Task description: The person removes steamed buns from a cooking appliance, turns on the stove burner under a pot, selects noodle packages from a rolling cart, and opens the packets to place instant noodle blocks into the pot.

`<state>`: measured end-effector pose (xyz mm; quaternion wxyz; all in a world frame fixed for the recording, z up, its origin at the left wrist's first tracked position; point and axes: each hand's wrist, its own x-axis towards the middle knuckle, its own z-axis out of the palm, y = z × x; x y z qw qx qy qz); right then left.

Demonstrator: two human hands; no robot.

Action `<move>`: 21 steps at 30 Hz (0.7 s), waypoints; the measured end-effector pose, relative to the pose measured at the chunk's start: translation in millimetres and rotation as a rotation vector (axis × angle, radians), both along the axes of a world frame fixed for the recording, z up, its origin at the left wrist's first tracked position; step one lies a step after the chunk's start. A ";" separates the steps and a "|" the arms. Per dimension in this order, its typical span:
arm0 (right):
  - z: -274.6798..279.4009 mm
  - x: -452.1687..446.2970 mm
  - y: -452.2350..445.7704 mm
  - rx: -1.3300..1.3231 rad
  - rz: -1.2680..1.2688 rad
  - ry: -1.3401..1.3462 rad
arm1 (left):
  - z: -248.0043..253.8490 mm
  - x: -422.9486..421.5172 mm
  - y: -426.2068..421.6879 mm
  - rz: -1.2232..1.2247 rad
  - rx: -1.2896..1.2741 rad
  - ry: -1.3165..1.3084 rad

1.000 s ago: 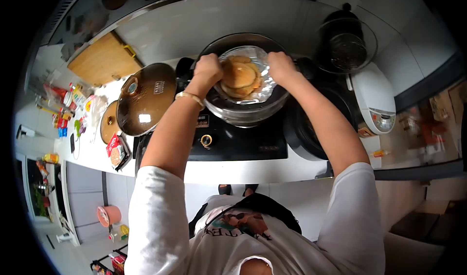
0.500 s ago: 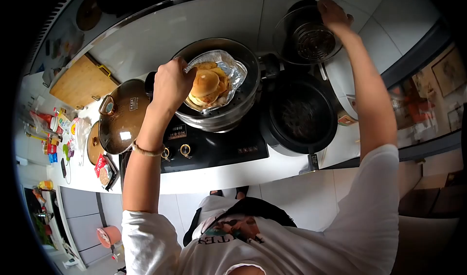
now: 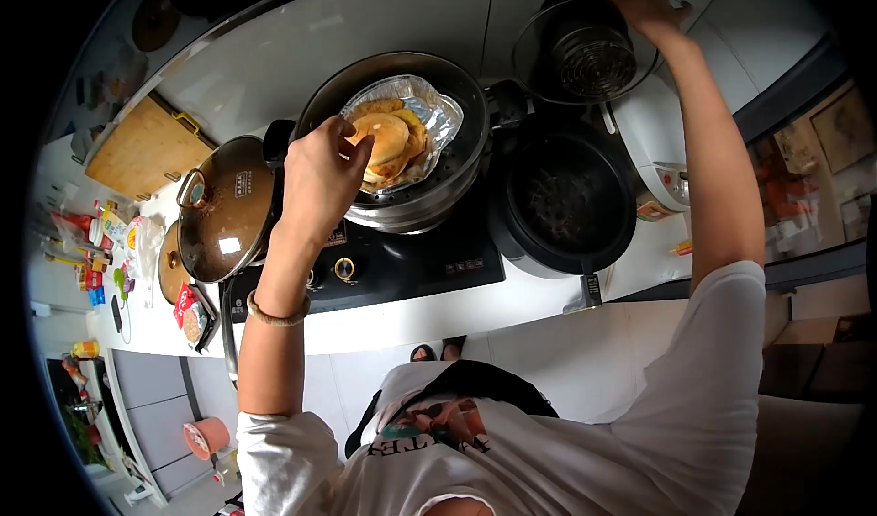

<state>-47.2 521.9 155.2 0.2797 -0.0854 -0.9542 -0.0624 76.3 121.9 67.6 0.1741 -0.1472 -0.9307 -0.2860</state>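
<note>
– Where are we seeing the foil tray (image 3: 443, 114)?
– It's lying inside the steamer pot (image 3: 402, 219), holding a round golden bun (image 3: 382, 142).
– And how are our hands standing?
– Well apart. Our left hand (image 3: 322, 176) is sitting at the tray's left side, fingers bent, but we're failing to tell whether they're pinching it. Our right hand (image 3: 649, 9) is sitting beside the dark lid with a coil (image 3: 594, 55); any grip there is escaping us too.
– What's sitting farther out?
– A black pot (image 3: 565, 196) is standing right of the steamer pot, and a brown glass lid (image 3: 228, 215) is sitting left.
</note>
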 end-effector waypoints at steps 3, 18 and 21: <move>26.8 40.6 -31.9 0.164 -0.074 0.506 | 3.9 13.2 -5.7 0.000 0.073 -0.026; -215.3 238.6 -277.7 -1.298 0.726 -0.409 | -120.6 215.6 -48.6 -0.138 0.301 -0.403; -271.9 212.0 -317.4 -1.098 0.549 -0.619 | -144.3 250.3 -74.8 -0.184 0.177 -0.580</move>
